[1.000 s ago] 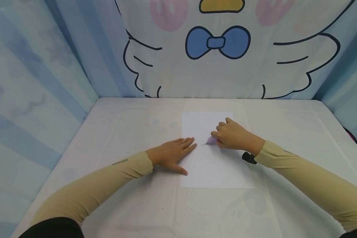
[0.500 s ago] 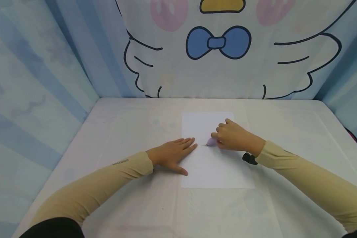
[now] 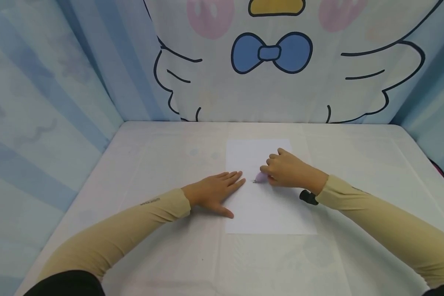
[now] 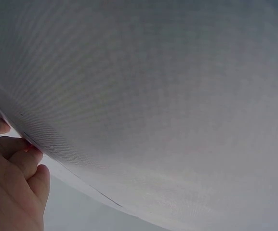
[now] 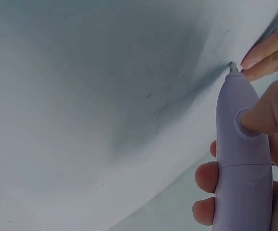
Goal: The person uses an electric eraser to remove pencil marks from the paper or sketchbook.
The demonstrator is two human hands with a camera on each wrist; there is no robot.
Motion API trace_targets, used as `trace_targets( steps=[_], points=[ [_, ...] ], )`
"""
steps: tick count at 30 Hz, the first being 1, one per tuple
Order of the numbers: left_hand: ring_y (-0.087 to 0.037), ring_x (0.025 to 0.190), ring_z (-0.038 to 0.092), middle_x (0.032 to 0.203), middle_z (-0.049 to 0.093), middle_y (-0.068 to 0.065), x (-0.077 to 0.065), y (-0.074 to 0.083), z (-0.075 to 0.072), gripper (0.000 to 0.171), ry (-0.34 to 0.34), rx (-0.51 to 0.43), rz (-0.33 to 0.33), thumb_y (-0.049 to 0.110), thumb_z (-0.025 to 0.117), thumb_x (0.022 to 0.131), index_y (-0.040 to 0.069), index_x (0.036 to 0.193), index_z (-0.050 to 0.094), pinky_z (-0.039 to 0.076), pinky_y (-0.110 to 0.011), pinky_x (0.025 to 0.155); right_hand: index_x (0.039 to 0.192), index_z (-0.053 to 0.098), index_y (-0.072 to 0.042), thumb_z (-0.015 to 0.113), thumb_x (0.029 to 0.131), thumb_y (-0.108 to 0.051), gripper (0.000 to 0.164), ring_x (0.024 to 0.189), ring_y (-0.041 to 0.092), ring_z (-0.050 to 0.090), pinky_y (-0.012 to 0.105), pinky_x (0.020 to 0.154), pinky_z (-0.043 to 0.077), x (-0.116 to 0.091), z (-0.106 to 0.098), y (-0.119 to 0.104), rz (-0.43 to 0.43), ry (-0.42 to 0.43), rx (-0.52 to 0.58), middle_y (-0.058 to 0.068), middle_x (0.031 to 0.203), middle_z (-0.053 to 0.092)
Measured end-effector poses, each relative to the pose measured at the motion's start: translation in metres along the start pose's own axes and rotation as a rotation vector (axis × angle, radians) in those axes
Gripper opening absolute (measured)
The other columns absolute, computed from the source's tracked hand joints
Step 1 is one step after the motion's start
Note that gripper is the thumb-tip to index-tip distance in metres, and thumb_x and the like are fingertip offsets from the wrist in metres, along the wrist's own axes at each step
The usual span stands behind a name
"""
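A sheet of white paper [image 3: 266, 213] lies on the white-covered table, with faint marks near its middle. My left hand [image 3: 212, 192] rests with its fingers spread over the paper's left edge. In my right hand [image 3: 291, 169] I grip a lavender electric eraser [image 5: 243, 144], fingers wrapped round its body. The right thumb [image 5: 264, 118] lies on its round button. Its narrow tip meets the paper close to the left fingertips. Several small dark crumbs and specks lie on the paper in the right wrist view.
The pale tablecloth [image 3: 163, 152] spreads around the paper. A cartoon backdrop with a blue bow tie [image 3: 270, 53] hangs behind the table, and blue-and-white curtains [image 3: 40, 123] flank it. A black wrist device [image 3: 308, 197] sits at the right cuff.
My right hand and the electric eraser have shifted slightly left and towards me on the paper. The left hand has stayed in place.
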State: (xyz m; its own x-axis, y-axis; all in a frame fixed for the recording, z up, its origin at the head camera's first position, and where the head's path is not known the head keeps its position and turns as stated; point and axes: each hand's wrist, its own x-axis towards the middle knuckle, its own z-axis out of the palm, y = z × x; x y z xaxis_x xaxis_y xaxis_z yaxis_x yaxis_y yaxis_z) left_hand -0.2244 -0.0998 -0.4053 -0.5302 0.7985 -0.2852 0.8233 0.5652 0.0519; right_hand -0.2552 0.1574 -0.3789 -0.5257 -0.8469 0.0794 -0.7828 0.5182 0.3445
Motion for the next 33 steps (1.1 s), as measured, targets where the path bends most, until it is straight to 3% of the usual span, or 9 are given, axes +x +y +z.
trace_targets(
  steps=[11, 33],
  points=[
    [-0.024, 0.148, 0.008, 0.159, 0.005, -0.013, 0.0, 0.0, 0.0, 0.102, 0.011, -0.008, 0.012, 0.069, 0.051, 0.082, 0.008, 0.152, 0.009, 0.011, -0.035, 0.121, 0.082, 0.065, -0.011, 0.069, 0.077, -0.019, 0.011, 0.058, 0.017, 0.052, 0.034, 0.057, 0.041, 0.004, -0.002, -0.004, -0.026, 0.046, -0.018, 0.003, 0.063, 0.061],
    [-0.022, 0.148, 0.008, 0.159, 0.004, -0.011, -0.001, 0.0, -0.002, 0.103, -0.011, 0.0, -0.01, 0.07, 0.051, 0.081, 0.01, 0.152, 0.008, 0.011, -0.034, 0.121, 0.087, 0.066, -0.011, 0.069, 0.079, -0.021, 0.013, 0.062, 0.018, 0.055, 0.034, 0.06, 0.043, 0.009, -0.006, -0.007, -0.001, -0.003, -0.006, 0.004, 0.067, 0.063]
  ],
)
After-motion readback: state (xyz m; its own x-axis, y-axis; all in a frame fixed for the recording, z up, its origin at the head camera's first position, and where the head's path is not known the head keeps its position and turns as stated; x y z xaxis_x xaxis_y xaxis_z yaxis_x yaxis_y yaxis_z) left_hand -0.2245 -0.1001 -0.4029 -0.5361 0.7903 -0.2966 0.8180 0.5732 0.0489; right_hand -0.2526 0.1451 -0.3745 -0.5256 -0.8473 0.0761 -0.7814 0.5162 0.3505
